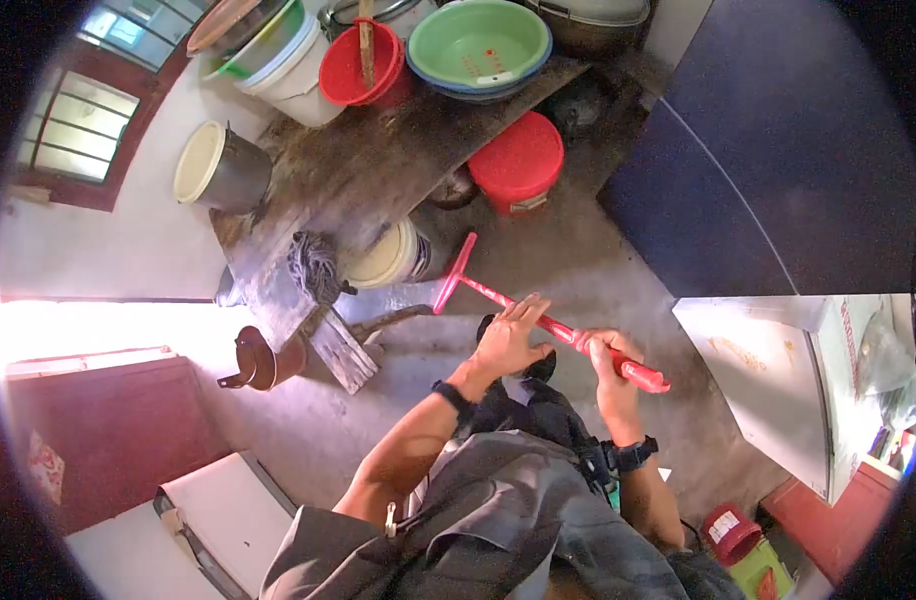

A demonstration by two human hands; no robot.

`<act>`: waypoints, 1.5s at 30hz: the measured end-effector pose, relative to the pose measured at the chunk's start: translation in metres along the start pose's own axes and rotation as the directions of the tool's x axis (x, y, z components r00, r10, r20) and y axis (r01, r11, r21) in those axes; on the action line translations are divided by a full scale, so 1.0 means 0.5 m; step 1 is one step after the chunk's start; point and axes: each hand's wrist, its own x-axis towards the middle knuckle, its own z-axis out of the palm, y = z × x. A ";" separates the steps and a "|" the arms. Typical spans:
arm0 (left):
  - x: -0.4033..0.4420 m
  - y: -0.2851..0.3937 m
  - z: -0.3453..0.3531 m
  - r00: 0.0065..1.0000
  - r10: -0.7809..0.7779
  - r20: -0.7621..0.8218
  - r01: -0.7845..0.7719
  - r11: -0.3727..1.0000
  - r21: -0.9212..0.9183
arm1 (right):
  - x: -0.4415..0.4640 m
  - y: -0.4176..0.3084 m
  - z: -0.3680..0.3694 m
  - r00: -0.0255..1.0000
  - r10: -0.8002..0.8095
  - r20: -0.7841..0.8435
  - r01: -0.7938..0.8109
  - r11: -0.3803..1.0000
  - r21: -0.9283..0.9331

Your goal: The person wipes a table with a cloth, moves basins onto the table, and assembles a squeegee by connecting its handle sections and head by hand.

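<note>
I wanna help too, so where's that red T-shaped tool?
In the head view, the red T-shaped tool is just right of the middle, in the right hand and under the left hand, its crossbar right of the nearer cream-lidded bucket.

The left hand (511,342) extends forward, back upward (thumb apart), and the right hand (612,358) is curled.

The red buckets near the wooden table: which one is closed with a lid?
The bucket on the floor: a red lid covers it; the open bucket on the table has a stick inside.
</note>
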 end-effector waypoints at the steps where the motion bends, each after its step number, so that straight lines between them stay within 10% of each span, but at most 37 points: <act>1: -0.008 -0.018 0.040 0.998 -0.053 -0.018 0.055 0.996 0.075 | -0.010 -0.026 0.003 1.000 -0.010 0.027 0.010 1.000 0.005; 4: -0.005 -0.034 0.094 0.969 -0.221 0.110 0.225 0.974 -0.018 | -0.046 -0.012 -0.012 0.995 -0.051 0.081 0.046 0.997 0.068; 15: 0.029 0.054 -0.001 0.982 -0.070 -0.175 0.052 0.993 -0.108 | 0.003 -0.174 0.017 0.805 -0.439 0.399 0.407 0.898 0.166; 22: 0.097 0.013 -0.014 0.826 -0.203 -0.526 0.199 0.978 -0.065 | 0.068 -0.157 0.073 0.956 -0.291 0.047 0.260 0.907 0.332; 33: 0.261 -0.189 -0.072 0.644 -0.464 -0.609 0.445 0.874 -0.196 | 0.396 -0.127 0.245 0.887 -0.195 0.418 0.116 0.971 0.207; 40: 0.367 -0.256 -0.121 0.768 -0.560 -0.311 0.526 0.829 -0.191 | 0.533 -0.158 0.292 0.992 -0.064 0.104 0.054 0.993 0.102; 45: 0.321 -0.232 -0.169 0.951 -0.302 0.060 0.308 0.936 -0.173 | 0.447 -0.194 0.279 0.995 -0.092 0.048 0.088 0.993 0.074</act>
